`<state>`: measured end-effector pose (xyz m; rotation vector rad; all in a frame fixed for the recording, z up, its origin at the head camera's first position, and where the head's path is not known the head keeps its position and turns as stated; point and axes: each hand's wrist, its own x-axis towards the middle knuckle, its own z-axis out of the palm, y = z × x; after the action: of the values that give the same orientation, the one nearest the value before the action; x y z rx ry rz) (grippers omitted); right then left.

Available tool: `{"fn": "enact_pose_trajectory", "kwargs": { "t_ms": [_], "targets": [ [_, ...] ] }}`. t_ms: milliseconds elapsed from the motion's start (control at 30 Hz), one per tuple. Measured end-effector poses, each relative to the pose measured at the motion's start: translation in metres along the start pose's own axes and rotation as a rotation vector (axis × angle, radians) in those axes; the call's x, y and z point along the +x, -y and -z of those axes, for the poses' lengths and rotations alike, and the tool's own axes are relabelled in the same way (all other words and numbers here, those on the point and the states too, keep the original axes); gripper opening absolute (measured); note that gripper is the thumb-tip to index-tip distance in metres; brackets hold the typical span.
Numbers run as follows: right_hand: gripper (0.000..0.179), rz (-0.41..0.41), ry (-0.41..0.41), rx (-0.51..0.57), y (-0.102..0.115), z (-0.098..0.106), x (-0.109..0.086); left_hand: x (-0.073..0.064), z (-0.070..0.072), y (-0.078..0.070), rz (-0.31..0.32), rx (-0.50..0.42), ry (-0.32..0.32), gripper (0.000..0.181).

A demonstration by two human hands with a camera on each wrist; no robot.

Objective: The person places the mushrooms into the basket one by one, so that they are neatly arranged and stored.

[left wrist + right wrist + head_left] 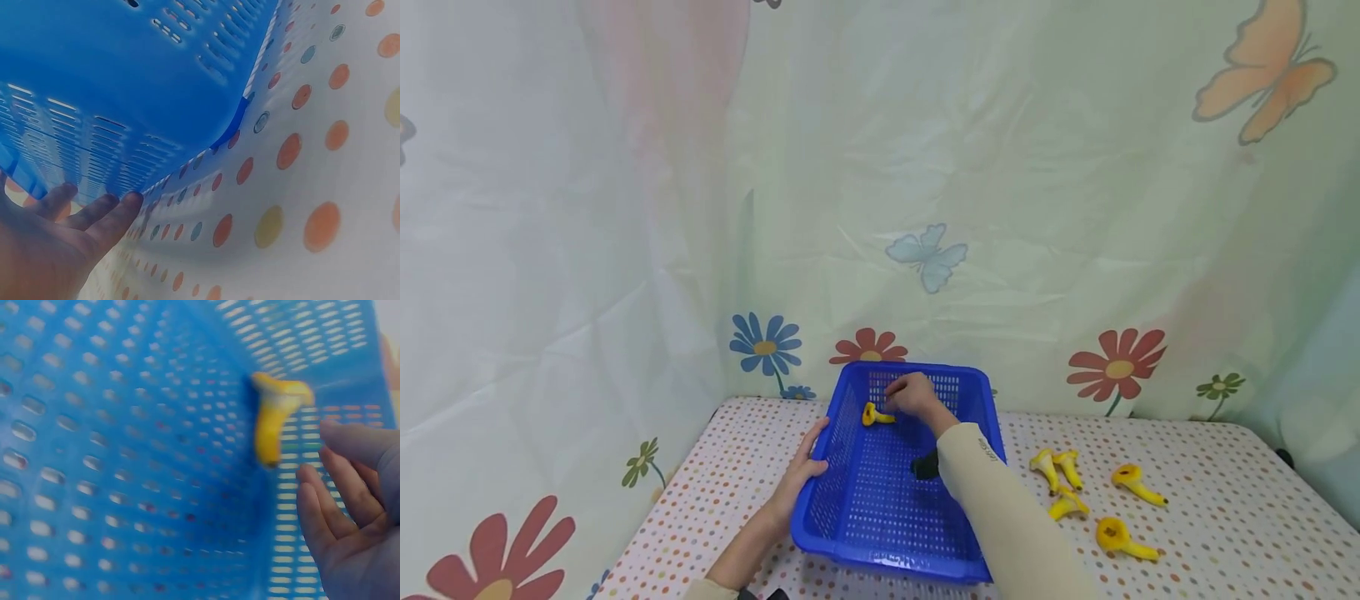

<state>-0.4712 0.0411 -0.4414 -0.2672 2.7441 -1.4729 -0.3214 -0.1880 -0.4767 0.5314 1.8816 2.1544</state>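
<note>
A blue plastic basket (pixel 910 525) with slotted walls stands on the table. Inside, near its far left corner, lies one yellow chanterelle mushroom (pixel 877 414), also seen in the right wrist view as a mushroom (pixel 275 415) on the basket floor by the wall. My right hand (pixel 913 395) is reaching inside, just beside that mushroom; in the right wrist view the right hand (pixel 356 500) has loosely bent fingers, with nothing between them. At the basket's left side, my left hand (pixel 797 479) touches the rim. Up close, the left hand (pixel 69 237) has its fairly straight fingers against the outer slotted wall.
On the table right of the basket lie several more chanterelle mushrooms (pixel 1138 485). A polka-dot cloth (pixel 1225 500) covers the table. Behind it hangs a curtain (pixel 1037 250) printed with flowers and butterflies. The right sleeve (pixel 1007 508) crosses the basket's right rim.
</note>
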Motion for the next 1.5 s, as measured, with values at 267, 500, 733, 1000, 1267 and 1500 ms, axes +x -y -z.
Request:
{"fn": "enact_pose_trajectory", "kwargs": {
  "t_ms": [267, 500, 733, 1000, 1267, 1500],
  "targets": [
    [0.036, 0.009, 0.072, 0.286, 0.030, 0.050, -0.021, 0.002, -0.005, -0.001, -0.012, -0.033, 0.009, 0.068],
    [0.035, 0.133, 0.117, 0.270, 0.059, 0.100, -0.061, -0.004, -0.006, -0.004, 0.005, -0.023, -0.034, 0.068],
    [0.031, 0.201, 0.107, 0.155, 0.052, 0.151, -0.102, -0.006, -0.007, -0.004, 0.016, -0.027, -0.037, 0.066],
    [0.029, 0.135, 0.028, 0.036, 0.018, 0.200, -0.149, -0.006, -0.008, -0.008, 0.020, 0.032, -0.075, 0.067],
    [0.035, 0.036, -0.007, -0.044, -0.028, 0.223, -0.194, -0.005, -0.005, -0.013, 0.009, 0.026, -0.080, 0.067],
    [0.041, -0.081, -0.029, -0.078, -0.080, 0.229, -0.229, -0.007, -0.008, -0.009, 0.006, 0.032, -0.067, 0.067]
  ]
}}
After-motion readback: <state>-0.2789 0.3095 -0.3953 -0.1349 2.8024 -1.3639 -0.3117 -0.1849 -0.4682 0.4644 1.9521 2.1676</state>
